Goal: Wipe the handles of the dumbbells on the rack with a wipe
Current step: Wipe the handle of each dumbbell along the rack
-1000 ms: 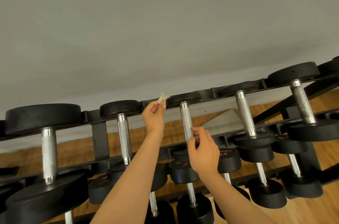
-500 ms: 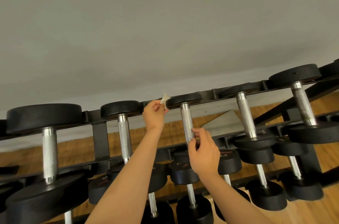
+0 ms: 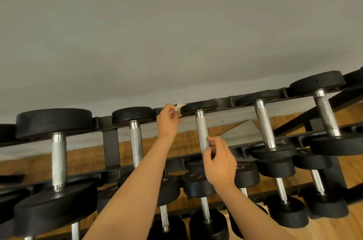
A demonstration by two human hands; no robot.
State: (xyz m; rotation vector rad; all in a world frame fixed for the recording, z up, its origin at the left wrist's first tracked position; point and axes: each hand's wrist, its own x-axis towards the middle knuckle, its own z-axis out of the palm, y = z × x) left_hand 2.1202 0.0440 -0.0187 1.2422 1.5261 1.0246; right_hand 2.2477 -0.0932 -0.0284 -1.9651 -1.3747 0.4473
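On the lower tier of the black metal rack [image 3: 111, 147], nearest the camera, small black round-headed dumbbells [image 3: 199, 183] lie side by side. Above them, the right hand [image 3: 220, 163] pinches the near end of the knurled silver steel handle [image 3: 202, 131] of a top-tier dumbbell. The thumb is on one side and the fingertips on the other, just over the rack's near rail, and the grip is unchanged from half a second ago. Farther back, at the rack's far rail, the left hand [image 3: 168, 121] pinches a small crumpled white wipe [image 3: 179, 106]. The wipe sits right against the edge of that dumbbell's black far head [image 3: 198, 107], not on the handle. Compared with a second ago, the wipe looks folded narrower and sits slightly closer to the head. A plain grey wall [image 3: 176, 23] rises behind the rack.
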